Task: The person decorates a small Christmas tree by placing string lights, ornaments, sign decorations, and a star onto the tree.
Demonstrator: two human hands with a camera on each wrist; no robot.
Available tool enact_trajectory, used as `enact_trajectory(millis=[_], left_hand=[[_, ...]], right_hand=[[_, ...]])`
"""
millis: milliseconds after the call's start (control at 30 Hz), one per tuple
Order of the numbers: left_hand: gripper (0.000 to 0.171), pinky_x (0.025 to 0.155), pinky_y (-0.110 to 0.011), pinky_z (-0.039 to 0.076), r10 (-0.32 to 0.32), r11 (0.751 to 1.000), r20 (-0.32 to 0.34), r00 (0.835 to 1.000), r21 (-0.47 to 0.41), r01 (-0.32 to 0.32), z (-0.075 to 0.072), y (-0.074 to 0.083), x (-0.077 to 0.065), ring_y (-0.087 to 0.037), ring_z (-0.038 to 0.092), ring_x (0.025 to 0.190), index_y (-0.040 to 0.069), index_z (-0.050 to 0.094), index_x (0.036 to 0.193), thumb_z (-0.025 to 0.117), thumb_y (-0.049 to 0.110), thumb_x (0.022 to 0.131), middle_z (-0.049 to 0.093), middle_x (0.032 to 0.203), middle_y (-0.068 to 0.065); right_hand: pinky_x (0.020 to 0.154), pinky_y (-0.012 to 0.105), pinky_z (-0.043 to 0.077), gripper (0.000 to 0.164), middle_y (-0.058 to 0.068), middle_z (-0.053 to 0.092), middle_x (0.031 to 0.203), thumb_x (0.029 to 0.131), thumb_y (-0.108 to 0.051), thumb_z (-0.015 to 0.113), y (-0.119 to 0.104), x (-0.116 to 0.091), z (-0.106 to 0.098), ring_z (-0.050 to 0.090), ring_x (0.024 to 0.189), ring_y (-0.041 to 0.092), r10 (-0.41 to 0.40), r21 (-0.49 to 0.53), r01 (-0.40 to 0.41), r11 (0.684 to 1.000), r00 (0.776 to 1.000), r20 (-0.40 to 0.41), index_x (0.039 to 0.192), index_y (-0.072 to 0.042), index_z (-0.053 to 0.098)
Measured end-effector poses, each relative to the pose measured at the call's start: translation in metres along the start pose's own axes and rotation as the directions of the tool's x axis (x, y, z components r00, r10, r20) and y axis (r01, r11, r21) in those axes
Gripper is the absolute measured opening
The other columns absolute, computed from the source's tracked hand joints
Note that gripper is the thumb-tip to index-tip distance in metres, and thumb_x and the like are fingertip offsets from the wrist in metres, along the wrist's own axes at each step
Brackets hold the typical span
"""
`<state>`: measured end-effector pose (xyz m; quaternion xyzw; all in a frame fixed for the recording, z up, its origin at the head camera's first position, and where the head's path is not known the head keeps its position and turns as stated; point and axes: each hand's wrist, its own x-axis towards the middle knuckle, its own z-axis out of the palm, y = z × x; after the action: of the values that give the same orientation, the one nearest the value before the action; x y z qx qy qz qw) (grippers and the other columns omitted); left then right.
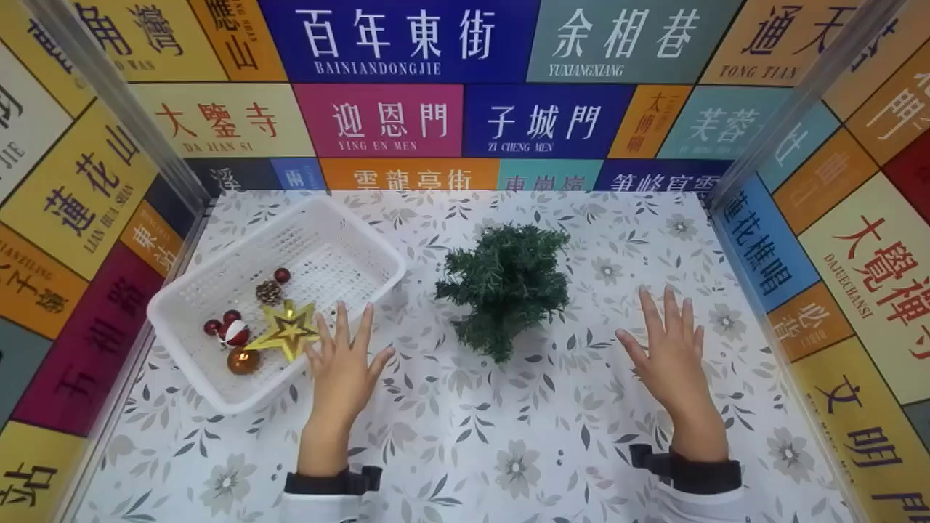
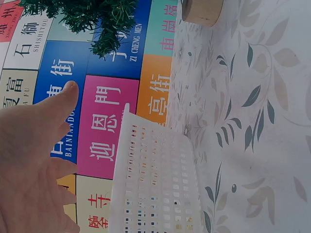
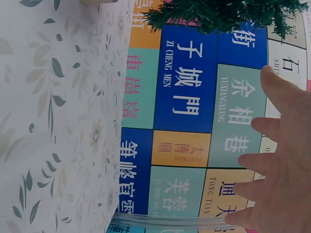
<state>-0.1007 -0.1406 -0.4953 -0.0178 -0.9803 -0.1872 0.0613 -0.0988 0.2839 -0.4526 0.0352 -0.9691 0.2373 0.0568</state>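
Observation:
My left hand (image 1: 343,378) is held out with straight, spread fingers, its fingertips overlapping the near right rim of a white plastic basket (image 1: 370,247) in the head view. Inside the basket lie a gold star (image 1: 280,335), a pinecone (image 1: 269,292), an orange shiny ball (image 1: 243,361), a red-and-white ball (image 1: 235,333) and several small red balls (image 1: 282,274). A small green artificial Christmas tree (image 1: 512,280) stands mid-table between the hands. To its right, my right hand (image 1: 674,363) is spread flat in the air and holds nothing. The left wrist view shows the tree's round wooden base (image 2: 203,12).
The table wears a white leaf-and-flower patterned cover (image 1: 516,457). Colourful panels (image 1: 392,120) with Chinese lettering wall it in at the back and both sides. Clear corner posts (image 1: 806,80) rise where the walls meet.

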Motion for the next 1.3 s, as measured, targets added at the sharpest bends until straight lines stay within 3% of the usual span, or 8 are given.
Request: enact_trajectory(millis=[267, 533, 733, 833, 900, 1000, 1133, 1300], left_hand=[[0.066, 0.102, -0.067, 0.003, -0.038, 0.997, -0.062, 0.997, -0.073, 0.034, 0.002, -0.001, -0.004, -0.045, 0.001, 0.135, 0.015, 0.033, 0.144, 0.058, 0.043, 0.089, 0.012, 0.151, -0.020], [0.061, 0.103, -0.065, 0.013, -0.030, 0.995, -0.122, 0.992, -0.094, 0.019, 0.003, -0.002, 0.000, -0.043, 0.010, 0.135, 0.011, 0.038, 0.141, 0.061, 0.035, 0.089, 0.017, 0.150, -0.019], [0.061, 0.105, -0.061, 0.013, -0.060, 0.991, -0.119, 0.991, -0.123, 0.046, 0.004, -0.006, -0.002, -0.044, 0.014, 0.134, 0.010, 0.038, 0.140, 0.062, 0.033, 0.088, 0.019, 0.148, -0.021], [0.060, 0.106, -0.059, 0.013, -0.070, 0.989, -0.106, 0.992, -0.139, 0.055, 0.005, -0.008, -0.003, -0.044, 0.015, 0.134, 0.009, 0.039, 0.140, 0.062, 0.031, 0.088, 0.020, 0.148, -0.021], [0.058, 0.105, -0.059, 0.016, -0.063, 0.989, -0.112, 0.992, -0.143, 0.047, 0.004, -0.009, -0.003, -0.045, 0.017, 0.133, 0.009, 0.041, 0.139, 0.062, 0.030, 0.088, 0.021, 0.147, -0.022], [0.055, 0.103, -0.058, 0.022, -0.040, 0.991, -0.140, 0.989, -0.132, 0.021, 0.002, -0.013, 0.000, -0.047, 0.023, 0.130, 0.007, 0.045, 0.135, 0.064, 0.026, 0.087, 0.025, 0.144, -0.025], [0.052, 0.101, -0.058, 0.026, -0.031, 0.994, -0.141, 0.989, -0.110, 0.015, -0.002, -0.024, 0.006, -0.047, 0.026, 0.128, 0.002, 0.047, 0.132, 0.065, 0.023, 0.087, 0.026, 0.143, -0.028], [0.056, 0.104, -0.058, 0.021, -0.103, 0.988, -0.038, 0.994, -0.117, 0.098, -0.013, -0.038, 0.020, -0.046, 0.021, 0.131, -0.003, 0.041, 0.135, 0.060, 0.025, 0.090, 0.022, 0.144, -0.028]], right_hand=[[0.103, 0.057, 0.024, 0.060, 0.018, 0.030, 0.145, 0.090, -0.017, 0.062, -0.044, -0.001, -0.017, 0.025, 0.132, 0.038, -0.129, 0.069, 0.151, 0.986, 0.959, -0.253, 0.142, -0.009, 0.034], [0.103, 0.040, 0.034, 0.044, 0.014, 0.048, 0.132, 0.088, -0.016, 0.061, -0.111, 0.002, -0.015, 0.044, 0.121, 0.032, -0.349, 0.122, 0.484, 0.866, 0.761, -0.547, 0.128, -0.002, 0.051], [0.098, 0.036, 0.040, 0.040, 0.019, 0.054, 0.124, 0.093, -0.028, 0.053, -0.168, 0.002, 0.008, 0.051, 0.114, 0.032, -0.566, 0.074, 0.713, 0.697, 0.611, -0.553, 0.119, 0.003, 0.056], [0.099, 0.038, 0.040, 0.038, 0.019, 0.054, 0.123, 0.092, -0.024, 0.056, -0.190, 0.001, 0.023, 0.050, 0.114, 0.033, -0.654, 0.075, 0.781, 0.620, 0.567, -0.500, 0.119, 0.002, 0.057], [0.101, 0.038, 0.038, 0.038, 0.017, 0.052, 0.126, 0.090, -0.021, 0.059, -0.202, 0.002, 0.035, 0.048, 0.118, 0.030, -0.676, 0.138, 0.789, 0.599, 0.590, -0.442, 0.122, 0.000, 0.056], [0.102, 0.035, 0.036, 0.041, 0.011, 0.050, 0.131, 0.088, -0.018, 0.063, -0.216, 0.006, 0.058, 0.045, 0.122, 0.024, -0.655, 0.305, 0.723, 0.620, 0.691, -0.306, 0.126, -0.006, 0.053], [0.103, 0.031, 0.033, 0.041, 0.006, 0.048, 0.134, 0.090, -0.023, 0.061, -0.229, 0.016, 0.096, 0.043, 0.124, 0.020, -0.576, 0.401, 0.562, 0.724, 0.812, -0.097, 0.129, -0.011, 0.052], [0.104, 0.034, 0.033, 0.045, 0.006, 0.045, 0.137, 0.091, -0.030, 0.059, -0.243, 0.034, 0.136, 0.040, 0.126, 0.021, -0.481, 0.262, 0.445, 0.856, 0.871, 0.095, 0.132, -0.015, 0.049]])
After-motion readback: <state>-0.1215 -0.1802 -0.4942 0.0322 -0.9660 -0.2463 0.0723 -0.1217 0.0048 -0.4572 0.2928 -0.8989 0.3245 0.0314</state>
